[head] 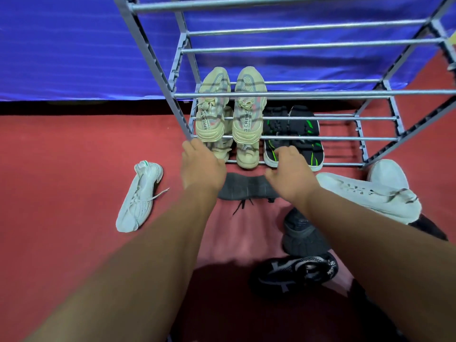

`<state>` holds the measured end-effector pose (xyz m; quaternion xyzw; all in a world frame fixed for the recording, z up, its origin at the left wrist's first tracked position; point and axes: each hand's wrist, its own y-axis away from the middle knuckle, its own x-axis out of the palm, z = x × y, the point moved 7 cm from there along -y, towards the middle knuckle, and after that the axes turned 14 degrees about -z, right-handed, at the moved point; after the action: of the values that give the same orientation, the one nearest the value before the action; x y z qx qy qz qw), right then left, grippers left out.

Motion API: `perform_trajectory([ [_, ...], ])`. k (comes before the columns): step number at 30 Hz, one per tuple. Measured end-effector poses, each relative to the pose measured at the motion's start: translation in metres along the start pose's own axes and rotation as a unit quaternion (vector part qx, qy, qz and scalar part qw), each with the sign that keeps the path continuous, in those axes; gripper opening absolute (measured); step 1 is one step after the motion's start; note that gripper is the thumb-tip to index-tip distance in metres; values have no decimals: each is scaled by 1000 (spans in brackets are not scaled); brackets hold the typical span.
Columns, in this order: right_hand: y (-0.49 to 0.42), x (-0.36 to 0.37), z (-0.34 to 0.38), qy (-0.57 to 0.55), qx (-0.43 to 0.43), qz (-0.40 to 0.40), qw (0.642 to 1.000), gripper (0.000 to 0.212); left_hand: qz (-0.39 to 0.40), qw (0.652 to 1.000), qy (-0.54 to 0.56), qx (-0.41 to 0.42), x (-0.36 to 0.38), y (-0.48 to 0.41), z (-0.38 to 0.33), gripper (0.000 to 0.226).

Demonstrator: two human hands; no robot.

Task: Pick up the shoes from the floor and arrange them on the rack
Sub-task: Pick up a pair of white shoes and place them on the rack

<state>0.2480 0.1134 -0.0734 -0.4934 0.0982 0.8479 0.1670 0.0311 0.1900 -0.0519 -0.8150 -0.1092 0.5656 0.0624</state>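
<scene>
Grey metal rack stands on red floor; beige sneakers sit at rack's left end, black-and-green pair on bottom shelf just right of them; right hand at rack's front edge, grip curled on that pair's heel; left hand by rack's front-left post, grip hidden, cannot tell; dark grey shoe just before rack; white shoe left of rack.

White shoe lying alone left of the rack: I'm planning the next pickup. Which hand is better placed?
Left, probably. The left hand is nearer the white shoe; the right hand would cross over.
</scene>
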Motion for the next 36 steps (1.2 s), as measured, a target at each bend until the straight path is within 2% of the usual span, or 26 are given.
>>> perform_trajectory([
  [2, 16, 5, -21, 17, 22, 22, 999, 46, 65, 998, -5, -18, 17, 27, 6, 41],
  [3, 24, 9, -32, 29, 29, 35, 999, 47, 122, 992, -5, -17, 32, 42, 9, 41],
  [6, 46, 20, -60, 39, 64, 65, 995, 54, 274, 961, 19, 38, 70, 91, 4, 39],
  [8, 63, 26, -77, 26, 86, 76, 993, 53, 315, 947, 49, 38, 85, 120, -2, 30],
  [11, 94, 32, -100, 19, 75, 100, 992, 46, 360, 930, 70, 25, 103, 161, -12, 26],
  [16, 147, 32, -142, 64, 11, 130, 989, 46, 443, 891, 93, 35, 121, 233, -24, 37],
  [21, 184, 34, -163, 90, -96, 129, 983, 41, 437, 880, 37, 185, 129, 270, -31, 58],
  [25, 186, 32, -170, 81, -108, 107, 985, 43, 417, 866, 4, 276, 133, 289, -29, 71],
  [31, 175, 26, -170, 69, -108, 96, 987, 39, 387, 875, -29, 289, 134, 294, -34, 68],
  [36, 146, 1, -180, 78, -38, 32, 996, 37, 389, 887, -38, 247, 132, 278, -61, 55],
])
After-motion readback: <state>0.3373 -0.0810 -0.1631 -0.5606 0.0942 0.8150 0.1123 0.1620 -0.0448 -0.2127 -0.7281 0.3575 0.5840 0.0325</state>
